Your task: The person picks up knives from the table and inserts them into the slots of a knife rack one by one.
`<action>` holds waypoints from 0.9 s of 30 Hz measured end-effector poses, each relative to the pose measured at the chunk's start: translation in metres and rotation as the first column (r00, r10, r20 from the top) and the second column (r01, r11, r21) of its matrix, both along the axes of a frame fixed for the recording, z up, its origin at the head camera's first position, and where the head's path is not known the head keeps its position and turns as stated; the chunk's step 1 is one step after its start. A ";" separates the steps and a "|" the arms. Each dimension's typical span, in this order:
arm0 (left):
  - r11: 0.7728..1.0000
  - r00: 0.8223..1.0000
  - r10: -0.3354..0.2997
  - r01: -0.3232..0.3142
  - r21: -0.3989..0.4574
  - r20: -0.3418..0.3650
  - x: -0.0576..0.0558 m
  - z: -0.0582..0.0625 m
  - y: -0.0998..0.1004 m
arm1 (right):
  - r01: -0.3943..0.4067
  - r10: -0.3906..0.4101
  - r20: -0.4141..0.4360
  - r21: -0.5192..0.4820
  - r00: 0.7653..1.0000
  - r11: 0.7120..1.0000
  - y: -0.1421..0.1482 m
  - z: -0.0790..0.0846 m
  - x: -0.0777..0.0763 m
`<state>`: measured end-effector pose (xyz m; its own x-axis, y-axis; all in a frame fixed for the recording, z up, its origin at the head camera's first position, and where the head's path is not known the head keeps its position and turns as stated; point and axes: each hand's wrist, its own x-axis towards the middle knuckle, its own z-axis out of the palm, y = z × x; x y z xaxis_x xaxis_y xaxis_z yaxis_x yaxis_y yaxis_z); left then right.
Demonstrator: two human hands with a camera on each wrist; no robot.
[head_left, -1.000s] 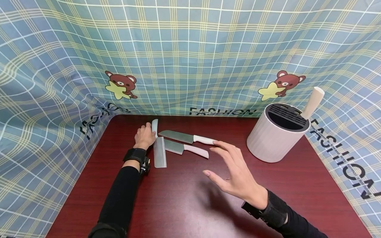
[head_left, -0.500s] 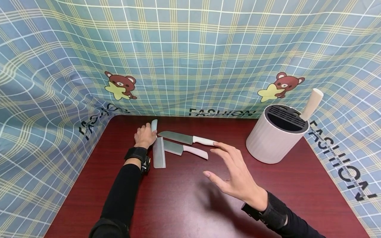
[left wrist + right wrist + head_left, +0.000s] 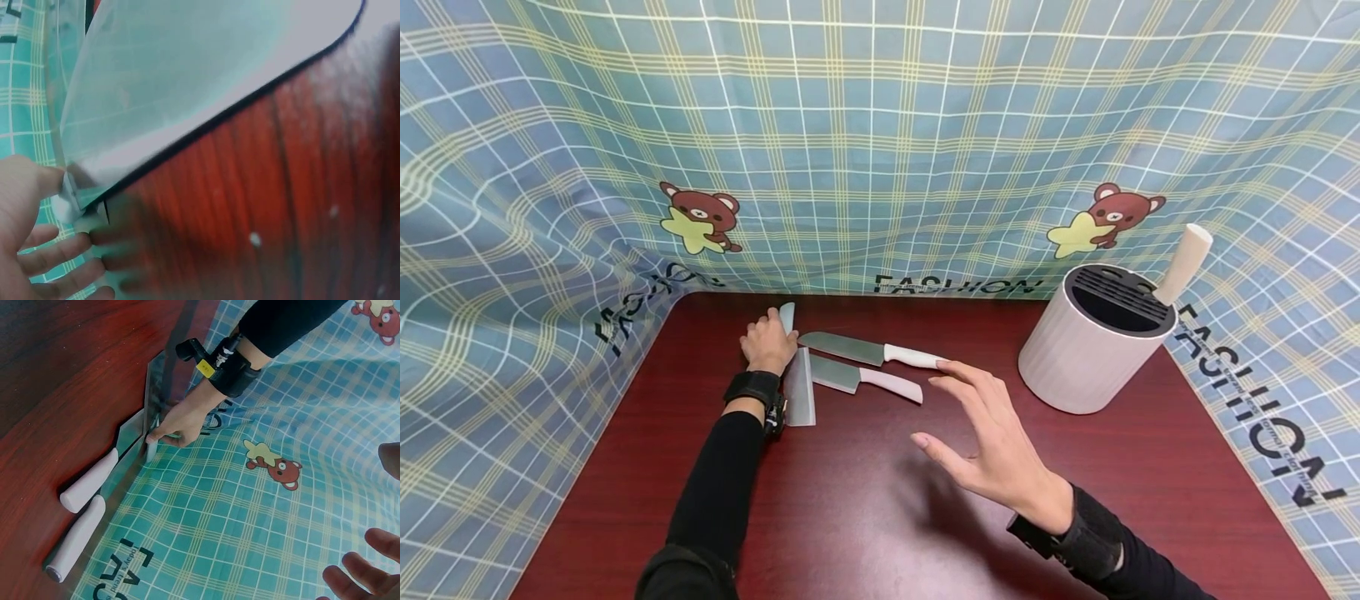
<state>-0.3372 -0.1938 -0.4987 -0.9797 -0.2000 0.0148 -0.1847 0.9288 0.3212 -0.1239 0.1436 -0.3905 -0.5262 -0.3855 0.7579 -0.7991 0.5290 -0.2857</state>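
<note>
At the far left of the table, my left hand (image 3: 767, 343) grips a cleaver by its pale handle (image 3: 787, 317). The cleaver's broad blade (image 3: 801, 392) points toward me and looks tilted; it fills much of the left wrist view, with the thumb (image 3: 50, 180) at the handle. Just right of it lie two knives side by side: a white-handled kitchen knife (image 3: 850, 348) behind and a pale pink-handled one (image 3: 891, 385) in front. My right hand (image 3: 1000, 442) is held over the table, empty, thumb and fingers spread, index fingertip overlapping the white handle's end in the head view.
A white ribbed knife holder (image 3: 1075, 371) with a black slotted top stands at the back right. One pale handle (image 3: 1183, 262) sticks up from it. Checked cloth (image 3: 880, 150) hangs behind and along both sides of the dark red table (image 3: 850, 517).
My left hand has shifted slightly right, and the cleaver's blade has tipped so that it looks narrower. The right hand keeps its pose. The head view has shifted a little.
</note>
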 end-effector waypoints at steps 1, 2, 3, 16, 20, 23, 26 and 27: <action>1.000 1.000 0.000 0.000 0.007 -0.011 0.000 -0.001 0.000 | -0.001 0.001 -0.001 -0.001 1.000 1.000 0.000 0.000 0.000; 1.000 1.000 0.000 0.001 0.015 -0.023 0.000 -0.001 0.000 | -0.002 0.002 -0.004 -0.002 1.000 1.000 0.000 0.000 0.000; 1.000 0.999 -0.001 0.001 0.023 -0.033 0.000 -0.002 0.000 | -0.004 0.004 -0.006 -0.003 1.000 1.000 0.000 0.000 0.000; 0.995 0.999 0.019 -0.015 0.100 -0.046 0.002 -0.004 -0.003 | 0.007 -0.007 -0.004 -0.002 1.000 1.000 0.001 -0.001 0.000; 0.992 0.998 0.026 -0.019 0.125 -0.050 0.004 -0.002 -0.004 | 0.005 -0.005 -0.006 -0.004 1.000 1.000 0.001 -0.002 0.001; 0.990 0.998 0.027 -0.019 0.137 -0.059 0.006 -0.001 -0.004 | 0.003 -0.004 -0.005 -0.008 1.000 1.000 0.001 -0.002 0.001; 0.990 0.998 0.022 -0.013 0.140 -0.066 0.008 0.000 -0.004 | 0.005 -0.005 0.000 -0.011 1.000 1.000 0.002 -0.002 0.001; 0.990 0.997 0.022 -0.012 0.141 -0.069 0.009 0.000 -0.004 | 0.007 -0.007 0.002 -0.012 1.000 1.000 0.002 -0.003 0.002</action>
